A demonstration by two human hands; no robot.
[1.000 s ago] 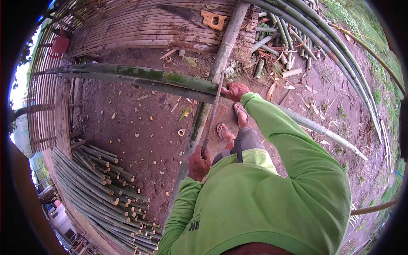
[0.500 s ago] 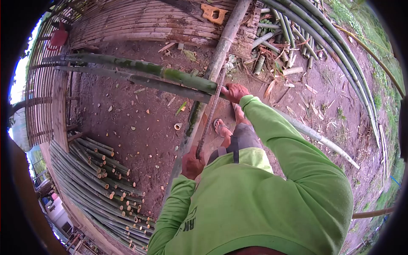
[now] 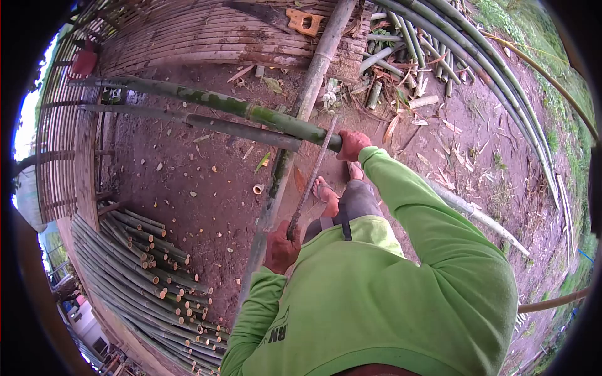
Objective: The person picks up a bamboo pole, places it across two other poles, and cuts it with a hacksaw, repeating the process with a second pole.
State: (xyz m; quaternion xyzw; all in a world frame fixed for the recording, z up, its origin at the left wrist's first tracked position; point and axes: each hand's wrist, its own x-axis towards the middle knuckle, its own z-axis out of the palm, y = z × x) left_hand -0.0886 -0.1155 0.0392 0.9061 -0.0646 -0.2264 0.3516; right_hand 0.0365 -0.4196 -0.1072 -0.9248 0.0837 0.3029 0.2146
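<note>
My left hand (image 3: pixel 282 247) is closed around the lower end of a long, narrow, rusty-brown blade (image 3: pixel 313 169). The blade slants up and away, crossing a green bamboo pole (image 3: pixel 251 113) close to the pole's near end. Just beyond that crossing, my right hand (image 3: pixel 354 145) grips the pole's end. The green pole lies across a thick diagonal bamboo rail (image 3: pixel 307 94). Beside it a thinner grey-green pole (image 3: pixel 238 129) ends at the same rail. The handle in my left fist is mostly hidden by the fingers.
A handsaw (image 3: pixel 303 22) lies on the slatted bamboo platform (image 3: pixel 188 44). Cut bamboo pieces (image 3: pixel 414 47) are heaped at upper right, beside long bent poles (image 3: pixel 501 75). A stack of bamboo poles (image 3: pixel 144 276) fills the lower left. My foot (image 3: pixel 326 194) stands on littered dirt.
The blade has drawn back toward me, its far tip now nearer the green pole. My right hand keeps its grip on the pole's end; the whole view has shifted slightly.
</note>
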